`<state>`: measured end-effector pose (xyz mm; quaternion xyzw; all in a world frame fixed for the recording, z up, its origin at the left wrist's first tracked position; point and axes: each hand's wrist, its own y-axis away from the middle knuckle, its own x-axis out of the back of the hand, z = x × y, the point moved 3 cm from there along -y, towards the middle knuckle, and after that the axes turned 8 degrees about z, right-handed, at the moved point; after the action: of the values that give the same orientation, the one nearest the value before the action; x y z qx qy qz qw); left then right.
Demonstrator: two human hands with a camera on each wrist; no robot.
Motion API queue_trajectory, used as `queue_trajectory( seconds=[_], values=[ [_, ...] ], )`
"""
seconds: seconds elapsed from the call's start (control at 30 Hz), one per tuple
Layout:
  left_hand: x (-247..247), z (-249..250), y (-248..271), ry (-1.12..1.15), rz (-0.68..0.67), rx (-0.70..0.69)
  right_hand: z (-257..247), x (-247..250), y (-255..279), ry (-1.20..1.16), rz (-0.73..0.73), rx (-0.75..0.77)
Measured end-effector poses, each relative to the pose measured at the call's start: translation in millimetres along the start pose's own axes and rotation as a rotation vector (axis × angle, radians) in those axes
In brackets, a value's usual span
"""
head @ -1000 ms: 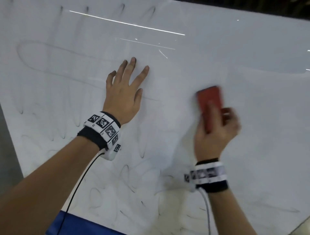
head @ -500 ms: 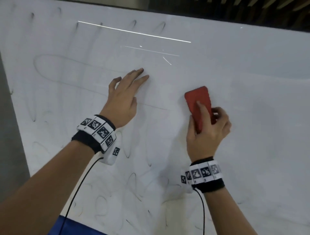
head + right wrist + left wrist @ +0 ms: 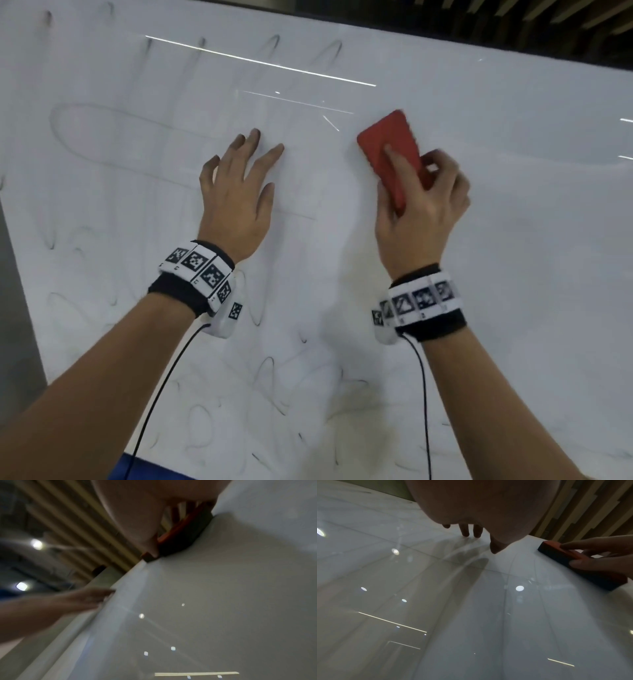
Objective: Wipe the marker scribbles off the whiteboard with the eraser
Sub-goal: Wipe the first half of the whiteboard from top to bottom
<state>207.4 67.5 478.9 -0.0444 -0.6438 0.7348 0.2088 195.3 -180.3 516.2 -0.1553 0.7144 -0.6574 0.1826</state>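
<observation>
Head view: the whiteboard point(image 3: 513, 240) fills nearly the whole frame, tilted, with its top edge running along the upper right. The right hand point(image 3: 419, 212) sits right of centre and grips the red eraser point(image 3: 388, 150), thumb along its left edge, index finger laid over its back and the other fingers curled round its right side. The eraser lies flat on the board, its long axis tilted toward the upper left of the frame, just right of the left hand point(image 3: 236, 202). That hand is spread wide, fingers straight, with the fingertips point(image 3: 255, 135) touching the board and holding nothing. Faint scribbles point(image 3: 267, 383) loop across the lower centre and along the left and top of the board; the area right of the eraser looks clean. Both wrists carry bands point(image 3: 197, 270) with black and white markers and a trailing cable point(image 3: 161, 394).

Left wrist view: the eraser point(image 3: 565, 555) lies at the right edge, its dark underside on the board, with the right hand's fingers point(image 3: 590, 547) on top.

Right wrist view: blurred; the eraser point(image 3: 181, 534) presses the board at upper centre.
</observation>
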Motion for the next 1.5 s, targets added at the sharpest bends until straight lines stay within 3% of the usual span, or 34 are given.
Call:
queue_trajectory(
  seconds=[0.07, 0.17, 0.2, 0.27, 0.4, 0.5, 0.6, 0.73, 0.8, 0.87, 0.9, 1.0, 1.07, 1.13, 1.23, 1.3, 1.37, 1.43, 1.5],
  values=[
    [-1, -1, 1, -0.019, 0.0, -0.002, -12, -6, 61, 0.005, -0.118, 0.127],
    [-1, -1, 1, -0.038, -0.014, -0.006, -24, 1, 183, -0.043, -0.486, 0.492],
    [-1, -1, 1, -0.043, -0.023, -0.013, -24, 5, 204, -0.053, -0.577, 0.592],
    [0, -2, 0, -0.062, -0.025, -0.031, -23, 2, 188, -0.065, -0.606, 0.657],
    [0, -9, 1, -0.025, -0.015, -0.033, -29, -10, 51, 0.031, -0.236, 0.332],
    [1, -11, 0, -0.017, -0.017, -0.031, -31, -16, -7, 0.058, -0.096, 0.181],
    [2, -9, 0, -0.017, -0.024, -0.023, -37, -14, 46, 0.073, -0.125, 0.189],
    [5, -9, 1, -0.039, -0.049, -0.026, -18, 12, 217, -0.02, -0.529, 0.428],
    [6, -10, 1, -0.05, -0.063, -0.034, -3, 24, 257, -0.035, -0.643, 0.553],
    [5, -8, 0, -0.056, -0.07, -0.038, 2, 24, 242, -0.046, -0.622, 0.589],
    [5, -8, 0, -0.054, -0.075, -0.037, 3, 24, 220, -0.029, -0.551, 0.531],
    [4, -5, 1, -0.051, -0.077, -0.002, 27, 30, 147, 0.044, -0.241, 0.14],
    [5, -2, 2, -0.047, -0.093, 0.017, 40, 36, 144, 0.05, -0.113, -0.081],
    [7, 0, 2, -0.061, -0.114, 0.018, 36, 38, 191, 0.033, -0.147, -0.037],
    [11, 5, 4, -0.136, -0.155, -0.011, 25, 44, 299, -0.012, -0.519, 0.384],
    [14, 15, 8, -0.174, -0.147, -0.047, 29, 50, 318, -0.034, -0.654, 0.526],
    [13, 34, 16, -0.155, -0.135, -0.123, 33, 49, 286, -0.056, -0.605, 0.506],
    [4, 55, 29, -0.124, -0.161, -0.217, 37, 50, 238, -0.033, -0.466, 0.331],
    [-9, 67, 44, -0.106, -0.209, -0.225, 45, 52, 202, 0.015, -0.328, 0.128]
  ],
)
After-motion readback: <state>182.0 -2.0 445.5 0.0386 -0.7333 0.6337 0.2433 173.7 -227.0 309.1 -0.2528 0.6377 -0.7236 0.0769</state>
